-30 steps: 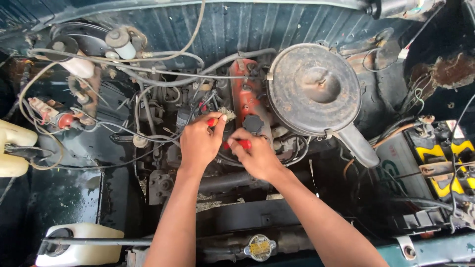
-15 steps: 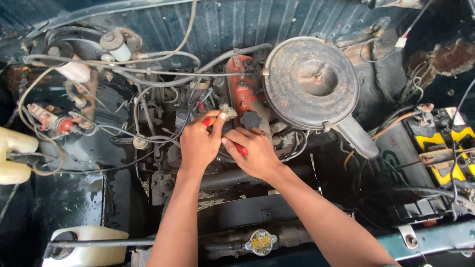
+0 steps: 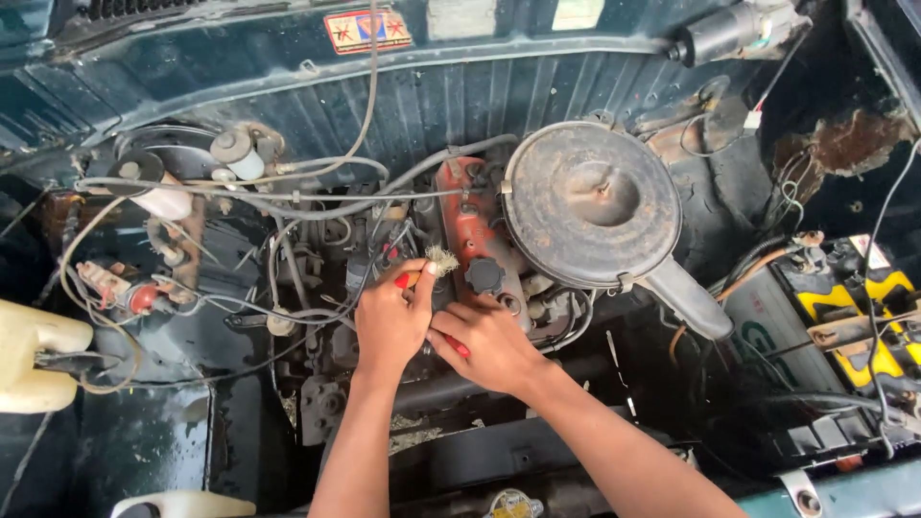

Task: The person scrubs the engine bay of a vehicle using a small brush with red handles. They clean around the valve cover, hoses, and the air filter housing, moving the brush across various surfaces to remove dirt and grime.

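Note:
I look down into an open car engine bay. My left hand [image 3: 391,321] grips a small brush with a red handle [image 3: 407,280]; its frayed pale bristles [image 3: 441,260] stick up beside the red valve cover [image 3: 467,233]. My right hand [image 3: 491,342] lies right next to the left one, fingers closed around a red-handled tool [image 3: 457,346] of which only a short piece shows. Both hands rest over the engine just left of the black oil filler cap [image 3: 484,275]. What lies under the palms is hidden.
A round dusty air cleaner [image 3: 591,202] sits right of the hands. A battery with yellow caps [image 3: 863,317] stands at far right. Tangled wires and hoses [image 3: 278,197] run on the left, near a cream fluid reservoir [image 3: 29,355]. A radiator cap [image 3: 512,504] shows at the bottom.
Both hands have stayed together on the same spot of the engine, with slight shifts of the fingers; the view has drifted a little.

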